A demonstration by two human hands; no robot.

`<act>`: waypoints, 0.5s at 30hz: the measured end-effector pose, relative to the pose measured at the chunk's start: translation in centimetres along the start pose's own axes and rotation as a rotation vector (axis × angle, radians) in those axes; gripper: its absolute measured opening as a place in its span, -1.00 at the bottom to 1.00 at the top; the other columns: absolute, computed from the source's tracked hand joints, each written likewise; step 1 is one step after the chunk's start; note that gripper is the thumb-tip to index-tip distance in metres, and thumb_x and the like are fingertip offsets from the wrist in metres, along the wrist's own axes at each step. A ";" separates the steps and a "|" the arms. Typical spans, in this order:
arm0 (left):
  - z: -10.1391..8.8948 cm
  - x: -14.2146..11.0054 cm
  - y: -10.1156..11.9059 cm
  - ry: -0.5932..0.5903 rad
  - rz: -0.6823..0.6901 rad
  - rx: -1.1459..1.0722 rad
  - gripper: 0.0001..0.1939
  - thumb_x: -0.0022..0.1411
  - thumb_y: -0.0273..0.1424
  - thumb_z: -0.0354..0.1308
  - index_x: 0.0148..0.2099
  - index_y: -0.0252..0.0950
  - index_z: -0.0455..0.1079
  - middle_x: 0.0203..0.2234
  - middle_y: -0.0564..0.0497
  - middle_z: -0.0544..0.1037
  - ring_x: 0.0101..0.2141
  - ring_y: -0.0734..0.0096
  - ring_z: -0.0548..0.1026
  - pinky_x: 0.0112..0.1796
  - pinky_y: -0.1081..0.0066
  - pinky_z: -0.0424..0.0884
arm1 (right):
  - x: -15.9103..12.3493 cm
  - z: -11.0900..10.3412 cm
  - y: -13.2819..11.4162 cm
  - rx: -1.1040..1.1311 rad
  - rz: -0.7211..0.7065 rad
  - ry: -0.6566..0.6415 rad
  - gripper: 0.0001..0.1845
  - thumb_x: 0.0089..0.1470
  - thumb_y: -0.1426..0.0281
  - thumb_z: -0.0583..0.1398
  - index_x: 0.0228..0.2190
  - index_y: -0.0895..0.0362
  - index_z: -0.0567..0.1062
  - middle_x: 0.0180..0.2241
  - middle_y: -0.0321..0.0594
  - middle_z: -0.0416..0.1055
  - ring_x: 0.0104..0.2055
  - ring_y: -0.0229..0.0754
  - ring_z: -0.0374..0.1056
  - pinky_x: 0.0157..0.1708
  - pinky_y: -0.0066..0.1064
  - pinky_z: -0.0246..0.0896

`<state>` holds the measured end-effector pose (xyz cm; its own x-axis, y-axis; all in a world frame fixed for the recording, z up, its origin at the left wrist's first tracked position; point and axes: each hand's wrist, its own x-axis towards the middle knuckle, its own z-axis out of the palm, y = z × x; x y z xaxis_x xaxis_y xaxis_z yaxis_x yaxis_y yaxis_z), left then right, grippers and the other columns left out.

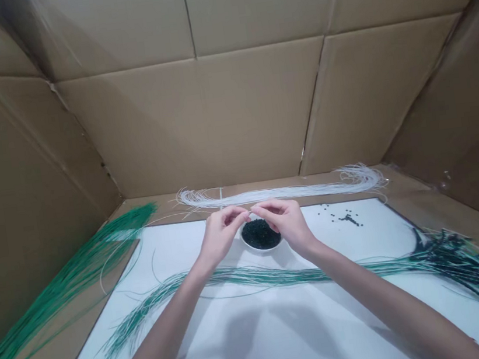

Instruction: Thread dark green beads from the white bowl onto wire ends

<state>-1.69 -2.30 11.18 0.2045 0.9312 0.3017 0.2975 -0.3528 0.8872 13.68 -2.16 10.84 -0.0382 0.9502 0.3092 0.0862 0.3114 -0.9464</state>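
My left hand and my right hand meet fingertip to fingertip above a white bowl of small black beads. Both are closed in a pinch. A thin white cord curves in from the left and runs into my left fingers. Whatever sits between my right thumb and finger is too small to make out. Below the bowl, a bundle of green cords stretches across under both forearms, with dark bead-like pieces massed at its right end.
Loose black beads lie on the white board right of the bowl. A bundle of white cords lies along the back. More green cords spread at the left. Cardboard walls stand at the back and sides.
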 end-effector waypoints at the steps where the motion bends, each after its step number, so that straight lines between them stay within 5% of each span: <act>1: 0.0 0.0 -0.1 -0.015 -0.010 -0.010 -0.78 0.09 -0.28 0.03 -0.39 -0.33 0.39 -0.50 0.04 0.47 -0.47 0.50 0.34 -0.44 0.54 0.20 | 0.0 -0.2 0.3 -0.028 0.003 -0.024 -0.72 -0.16 0.22 0.20 -0.48 0.20 0.51 -0.60 -0.30 0.32 -0.66 -0.43 0.04 -0.66 -0.52 -0.01; 5: 0.2 0.1 -0.9 -0.026 -0.076 -0.020 -0.79 0.08 -0.30 0.03 -0.40 -0.33 0.38 -0.50 0.04 0.46 -0.44 0.48 0.36 -0.41 0.53 0.22 | 0.5 -1.1 2.2 -0.376 -0.013 -0.197 -0.71 -0.20 0.31 0.23 -0.34 0.15 0.50 -0.51 -0.28 0.39 -0.57 -0.35 0.17 -0.51 -0.49 0.09; 9: 0.5 0.6 -3.0 -0.029 -0.130 0.023 -0.79 0.07 -0.30 0.02 -0.39 -0.32 0.38 -0.49 0.03 0.49 -0.42 0.44 0.40 -0.36 0.49 0.26 | 1.4 -1.4 5.0 -0.824 -0.018 -0.542 -0.79 -0.26 0.46 0.23 -0.42 0.14 0.52 -0.49 -0.23 0.44 -0.46 -0.23 0.29 -0.47 -0.47 0.10; 15: 2.0 0.9 -5.5 0.003 -0.150 0.086 -0.82 0.05 -0.33 0.04 -0.41 -0.32 0.40 -0.50 0.03 0.50 -0.44 0.43 0.40 -0.39 0.49 0.26 | 2.2 -0.8 7.1 -0.988 -0.084 -0.601 -0.85 -0.20 0.54 0.17 -0.51 0.13 0.52 -0.51 -0.23 0.45 -0.45 -0.22 0.34 -0.47 -0.49 0.11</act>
<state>-1.26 0.31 5.85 0.1488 0.9742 0.1694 0.4031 -0.2162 0.8893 14.96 2.20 4.88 -0.5248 0.8509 0.0225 0.7907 0.4971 -0.3574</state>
